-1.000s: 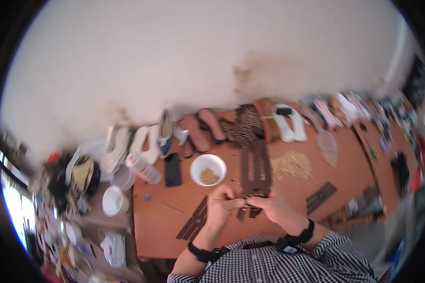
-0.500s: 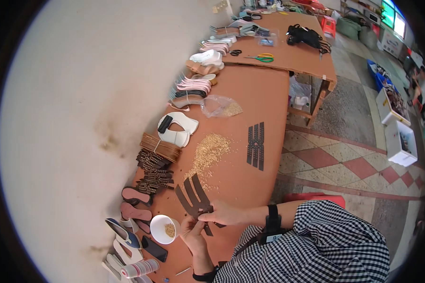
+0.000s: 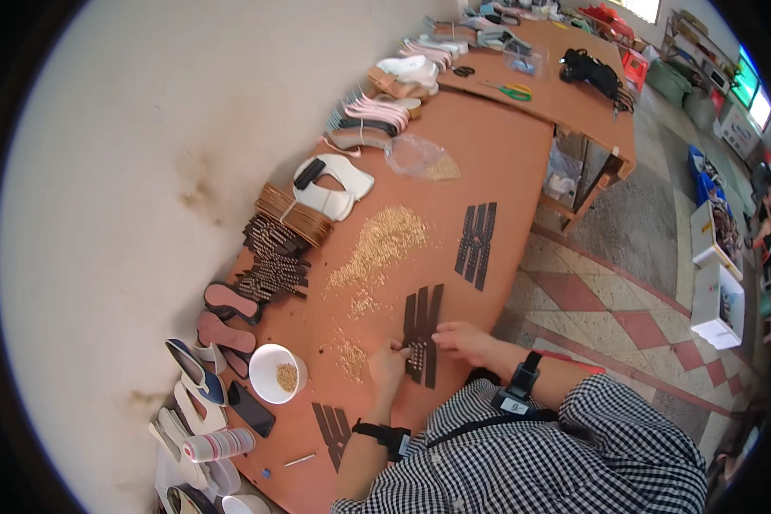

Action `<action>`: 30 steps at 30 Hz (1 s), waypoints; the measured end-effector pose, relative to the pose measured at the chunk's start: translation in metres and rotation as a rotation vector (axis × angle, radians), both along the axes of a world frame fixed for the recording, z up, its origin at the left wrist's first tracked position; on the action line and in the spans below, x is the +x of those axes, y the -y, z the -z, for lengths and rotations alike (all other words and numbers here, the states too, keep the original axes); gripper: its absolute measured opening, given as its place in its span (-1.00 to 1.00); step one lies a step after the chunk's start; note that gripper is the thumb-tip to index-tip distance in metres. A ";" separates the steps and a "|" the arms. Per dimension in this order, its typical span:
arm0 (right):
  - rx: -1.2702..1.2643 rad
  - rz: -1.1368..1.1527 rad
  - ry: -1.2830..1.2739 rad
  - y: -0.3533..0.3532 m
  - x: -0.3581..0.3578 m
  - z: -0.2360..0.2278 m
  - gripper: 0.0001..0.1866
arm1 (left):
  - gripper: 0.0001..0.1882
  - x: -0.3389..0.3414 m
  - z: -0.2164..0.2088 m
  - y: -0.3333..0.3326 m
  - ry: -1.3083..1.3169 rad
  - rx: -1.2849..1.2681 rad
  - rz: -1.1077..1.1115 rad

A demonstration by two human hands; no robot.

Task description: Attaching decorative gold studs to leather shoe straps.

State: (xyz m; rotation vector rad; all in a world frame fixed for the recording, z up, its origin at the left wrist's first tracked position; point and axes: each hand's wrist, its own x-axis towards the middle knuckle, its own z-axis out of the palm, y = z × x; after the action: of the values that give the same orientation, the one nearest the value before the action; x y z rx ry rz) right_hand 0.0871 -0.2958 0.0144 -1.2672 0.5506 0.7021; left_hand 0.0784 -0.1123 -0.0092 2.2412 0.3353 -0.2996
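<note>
A dark brown slotted strap piece (image 3: 421,313) lies on the orange-brown table in front of me, with small gold bits showing in rows on its nearer half. My left hand (image 3: 387,364) is at its left edge, fingers curled and pinched against it. At the opposite edge, my right hand (image 3: 464,341) touches the strips with its fingers stretched out. Loose gold bits (image 3: 381,244) are heaped beyond my hands, and a smaller scatter of them (image 3: 349,360) lies left of the piece. A white cup (image 3: 274,373) holding more gold bits stands farther left.
Another dark slotted piece (image 3: 476,246) lies toward the far right edge, and one (image 3: 331,435) near my left forearm. Shoes (image 3: 231,304), bundled straps (image 3: 274,274) and a phone (image 3: 252,409) line the left side. Scissors (image 3: 514,91) rest on the farther table.
The slotted piece, earlier lifted in both hands, is now flat on the table farther right. My right hand has loosened its grip, fingers extended. The view has shifted, showing more of the near-left piece.
</note>
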 end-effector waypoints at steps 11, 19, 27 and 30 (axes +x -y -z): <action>0.182 0.744 -0.016 0.139 -0.036 0.018 -0.84 | -0.84 -0.017 0.012 -0.019 0.051 -0.537 -0.157; 0.153 0.746 0.005 0.150 -0.065 0.021 -0.88 | -0.76 -0.028 0.020 -0.029 0.094 -0.693 -0.164; 0.177 0.715 -0.012 0.141 -0.064 -0.014 -0.86 | -0.71 -0.029 0.038 -0.029 0.202 -0.679 -0.206; 0.272 0.630 0.005 0.140 -0.047 -0.014 -0.86 | -0.72 -0.028 0.044 -0.023 0.262 -0.682 -0.236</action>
State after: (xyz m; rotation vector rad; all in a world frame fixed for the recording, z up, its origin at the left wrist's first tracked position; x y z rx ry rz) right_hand 0.0398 -0.4358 0.0287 -0.7748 0.7728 0.2308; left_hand 0.0507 -0.0891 -0.0528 1.5278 0.2965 0.0150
